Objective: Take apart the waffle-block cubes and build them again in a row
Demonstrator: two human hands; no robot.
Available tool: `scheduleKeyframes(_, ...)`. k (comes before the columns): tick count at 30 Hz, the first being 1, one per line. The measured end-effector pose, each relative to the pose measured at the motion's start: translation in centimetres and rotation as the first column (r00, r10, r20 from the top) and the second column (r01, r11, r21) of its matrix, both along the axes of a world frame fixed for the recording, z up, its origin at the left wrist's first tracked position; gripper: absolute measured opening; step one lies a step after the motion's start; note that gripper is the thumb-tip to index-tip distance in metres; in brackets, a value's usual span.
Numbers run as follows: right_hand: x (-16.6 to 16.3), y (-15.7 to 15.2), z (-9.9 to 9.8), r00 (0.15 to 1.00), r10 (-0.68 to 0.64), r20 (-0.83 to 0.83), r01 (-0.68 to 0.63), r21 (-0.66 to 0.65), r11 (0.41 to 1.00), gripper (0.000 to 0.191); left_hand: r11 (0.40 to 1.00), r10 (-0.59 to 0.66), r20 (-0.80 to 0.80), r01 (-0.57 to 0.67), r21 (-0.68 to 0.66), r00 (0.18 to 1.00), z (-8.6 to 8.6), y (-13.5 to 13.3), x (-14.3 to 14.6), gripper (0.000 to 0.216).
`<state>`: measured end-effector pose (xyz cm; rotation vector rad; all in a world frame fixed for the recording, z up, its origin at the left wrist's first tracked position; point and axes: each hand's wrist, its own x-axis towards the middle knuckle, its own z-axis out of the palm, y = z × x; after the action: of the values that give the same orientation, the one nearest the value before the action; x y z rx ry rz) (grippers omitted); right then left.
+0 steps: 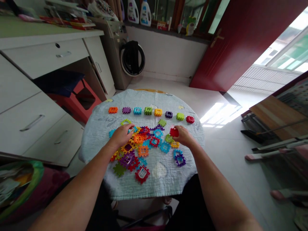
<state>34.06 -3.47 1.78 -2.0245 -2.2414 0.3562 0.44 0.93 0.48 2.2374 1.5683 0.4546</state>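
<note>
A pile of coloured plastic interlocking tiles (141,147) lies in the middle of a small round table under a pale blue cloth (149,183). My left hand (121,134) rests on the pile's left side, fingers curled onto a blue tile (132,129). My right hand (183,135) pinches a red tile (174,132) at the pile's right edge. Along the far side of the table runs a row of assembled cubes, from orange (113,110) at the left to red (190,119) at the right.
White drawers (31,122) and a desk stand at the left, with a red stool (77,99) under the desk. A washing machine (127,57) is behind the table. A dark red door (235,41) stands open at the right. Folded furniture (276,128) lies on the floor.
</note>
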Motion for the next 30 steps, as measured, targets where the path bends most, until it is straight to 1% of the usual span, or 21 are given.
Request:
scheduleKeyframes(3,4.2,2.1,-0.5,0.996,-0.078,0.047,0.078,0.004,0.997,0.041,1.0,-0.002,0.007,0.002,-0.013,1.0,0.0,0.0,-0.1,0.043)
scheduleKeyframes(7,9.3,4.6,-1.0,0.968,-0.222,0.119,0.222,0.012,0.975,0.051,1.0,0.008,0.024,-0.007,-0.023,1.0,0.1,0.2,-0.2,0.044)
scheduleKeyframes(9,11.3,5.8,-0.9,0.951,-0.275,0.138,0.276,0.011,0.961,0.055,1.0,0.017,0.023,-0.016,-0.026,1.0,0.1,0.2,-0.3,0.044)
scheduleKeyframes(12,13.4,7.6,-0.6,0.937,-0.32,0.143,0.32,0.021,0.947,0.059,0.999,0.028,0.015,-0.028,-0.028,0.999,0.1,0.3,-0.3,0.044)
scheduleKeyframes(15,14.6,9.1,-0.6,0.932,-0.334,0.139,0.335,0.017,0.942,0.058,0.998,0.035,0.009,-0.034,-0.044,0.999,0.3,0.2,-0.3,0.045)
scheduleKeyframes(20,15.3,10.7,-1.5,0.939,-0.317,0.134,0.321,-0.008,0.947,0.06,0.997,0.053,0.011,-0.052,-0.058,0.999,0.5,0.1,-0.3,0.044)
scheduleKeyframes(24,15.5,11.1,-2.1,0.94,-0.311,0.137,0.32,-0.044,0.947,0.06,0.996,0.055,0.008,-0.054,-0.073,0.998,0.7,0.1,-0.4,0.045)
scheduleKeyframes(30,15.9,11.4,-2.3,0.948,-0.297,0.113,0.304,-0.047,0.951,0.063,0.994,0.049,-0.002,-0.049,-0.102,0.999,0.8,0.1,-0.3,0.046)
